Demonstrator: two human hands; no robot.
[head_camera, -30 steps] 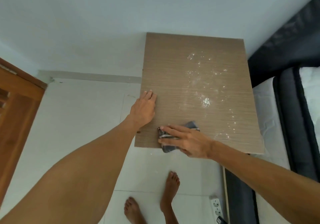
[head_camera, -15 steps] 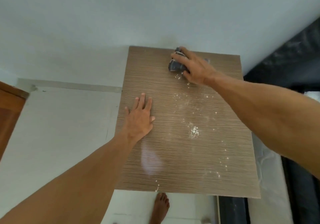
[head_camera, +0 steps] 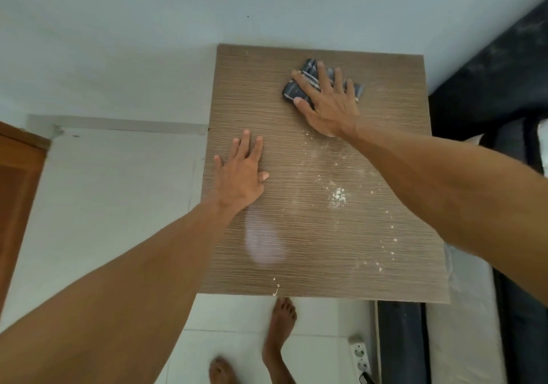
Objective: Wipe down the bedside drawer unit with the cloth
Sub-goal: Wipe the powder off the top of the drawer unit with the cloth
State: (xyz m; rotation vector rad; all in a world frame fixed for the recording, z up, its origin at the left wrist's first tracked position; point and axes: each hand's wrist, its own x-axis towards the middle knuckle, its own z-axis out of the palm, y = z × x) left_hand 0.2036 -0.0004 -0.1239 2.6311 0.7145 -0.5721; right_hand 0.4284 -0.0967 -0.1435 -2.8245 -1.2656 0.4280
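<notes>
The bedside drawer unit shows only its brown wood-grain top (head_camera: 385, 161), seen from above against the wall. White powder and crumbs are scattered over its right half, with a small heap (head_camera: 338, 198) near the middle. My right hand (head_camera: 326, 102) presses flat on a dark blue folded cloth (head_camera: 292, 88) near the top's far edge, fingers spread over it. My left hand (head_camera: 241, 173) lies flat and open on the left part of the top, holding nothing. A pale smear (head_camera: 264, 241) marks the wood below it.
A bed with a dark frame and white mattress (head_camera: 462, 324) stands tight against the unit's right side. A white power strip (head_camera: 360, 357) lies on the tiled floor by my bare feet (head_camera: 281, 324). A wooden door (head_camera: 17, 194) is at the left.
My right hand carried the cloth from the near edge to the far edge, then slid it slightly right and flattened on it. My left hand moved inward from the left edge.
</notes>
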